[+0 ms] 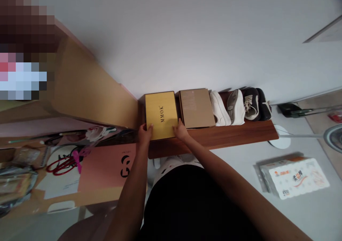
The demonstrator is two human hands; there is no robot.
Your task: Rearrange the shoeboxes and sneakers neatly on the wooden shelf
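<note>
A yellow box (pixel 160 109) lettered MMOK sits at the left end of a dark wooden shelf (pixel 213 137). My left hand (pixel 145 133) grips its near left corner, thumb on the lid. At the near right edge my right hand (pixel 180 129) grips the same box, with its thumb against the side. Just right of it stands a brown cardboard box (pixel 197 109). White shoes (pixel 219 109) and dark sneakers (pixel 251 105) line the rest of the shelf. The fingers under the yellow box are hidden.
A tan board-like panel (pixel 93 84) rises on the left. Below it, a table holds a pink box (pixel 107 166), red cord (pixel 62 164) and packets. On the floor at right lie a wrapped paper pack (pixel 296 177) and a fan (pixel 333 137). A pale wall runs behind the shelf.
</note>
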